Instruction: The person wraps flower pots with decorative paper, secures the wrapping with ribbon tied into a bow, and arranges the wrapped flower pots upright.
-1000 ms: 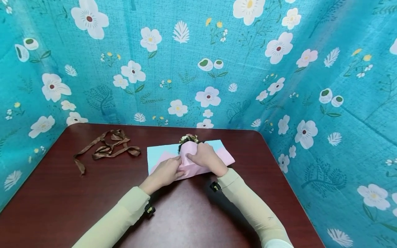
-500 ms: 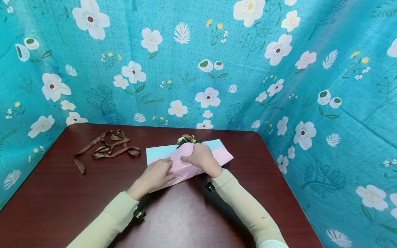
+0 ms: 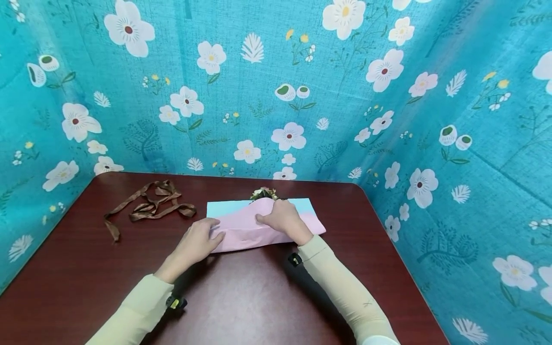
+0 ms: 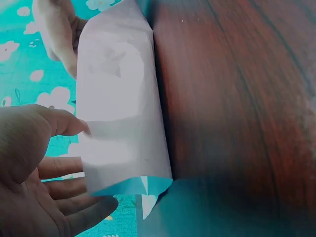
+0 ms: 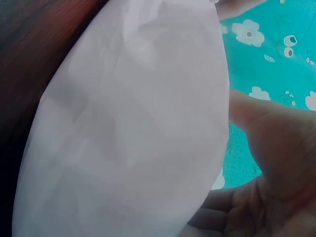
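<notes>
A folded sheet of wrapping paper, pink outside with pale blue showing at the back, lies around a small bunch of flowers. Only the flower heads peek out over the far edge. My right hand grips the raised middle fold, thumb on the near face and fingers behind, as the right wrist view also shows. At the paper's left end, my left hand holds the edge between thumb and fingers. Its thumb tip meets the paper's edge in the left wrist view, with the fingers partly behind.
A tangled brown ribbon lies to the left on the dark red table. A turquoise flowered cloth hangs behind and along both sides of the table.
My left hand has slid left from the middle of the paper to its left end. The pink layer lies flatter and wider across the front; my right hand stays near the middle fold.
</notes>
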Demonstrator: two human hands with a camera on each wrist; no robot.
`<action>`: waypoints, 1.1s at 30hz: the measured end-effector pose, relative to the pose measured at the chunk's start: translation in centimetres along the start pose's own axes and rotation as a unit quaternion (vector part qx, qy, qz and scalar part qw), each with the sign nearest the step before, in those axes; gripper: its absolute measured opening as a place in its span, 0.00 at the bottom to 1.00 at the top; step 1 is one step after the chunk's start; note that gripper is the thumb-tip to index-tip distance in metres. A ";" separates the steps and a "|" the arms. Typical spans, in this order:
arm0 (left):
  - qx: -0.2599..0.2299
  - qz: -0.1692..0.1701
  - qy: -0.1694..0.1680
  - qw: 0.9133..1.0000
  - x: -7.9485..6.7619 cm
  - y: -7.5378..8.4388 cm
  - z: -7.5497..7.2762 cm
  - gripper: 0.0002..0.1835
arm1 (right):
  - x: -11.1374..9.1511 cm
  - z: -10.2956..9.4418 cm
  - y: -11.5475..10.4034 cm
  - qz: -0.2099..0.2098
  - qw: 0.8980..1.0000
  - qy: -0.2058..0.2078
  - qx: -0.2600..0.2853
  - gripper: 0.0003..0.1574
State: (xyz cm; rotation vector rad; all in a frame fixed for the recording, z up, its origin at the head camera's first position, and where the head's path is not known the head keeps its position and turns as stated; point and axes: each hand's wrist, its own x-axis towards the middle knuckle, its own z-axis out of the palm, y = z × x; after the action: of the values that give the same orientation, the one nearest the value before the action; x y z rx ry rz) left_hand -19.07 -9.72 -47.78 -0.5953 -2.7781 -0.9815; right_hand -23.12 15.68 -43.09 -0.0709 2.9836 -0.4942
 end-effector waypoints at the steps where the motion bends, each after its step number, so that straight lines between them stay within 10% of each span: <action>1: -0.003 0.001 0.001 1.000 0.0 -0.1 0.0 0.20 | 0.0 0.0 0.1 0.002 1.000 -0.004 -0.002 0.35; 12: -0.020 -0.005 0.039 0.999 -0.3 -1.1 -0.2 0.19 | 0.0 0.5 0.0 -0.004 1.000 0.018 -0.011 0.37; 18: -0.041 -0.071 0.052 0.995 -0.6 -1.5 -1.3 0.23 | 0.0 0.5 0.0 0.003 1.000 0.017 -0.013 0.36; 24: -0.077 -0.147 -0.009 0.986 -0.9 -1.4 -1.9 0.31 | -0.1 0.4 0.2 0.006 1.000 0.017 -0.016 0.36; 29: -0.145 -0.201 -0.085 0.965 -1.0 -0.9 -1.9 0.38 | -0.1 0.4 0.2 0.008 1.000 0.018 -0.012 0.37; 33: -0.252 -0.249 -0.125 0.927 -0.8 -0.7 -1.8 0.42 | -0.2 0.4 0.2 0.010 1.000 0.017 -0.007 0.38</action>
State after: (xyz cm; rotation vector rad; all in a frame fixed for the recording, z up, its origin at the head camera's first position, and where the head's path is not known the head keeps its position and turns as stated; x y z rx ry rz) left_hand -18.62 -11.59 -46.94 -0.0386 -2.9638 -1.8794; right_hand -22.86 15.76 -43.53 -0.0347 3.0188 -0.4783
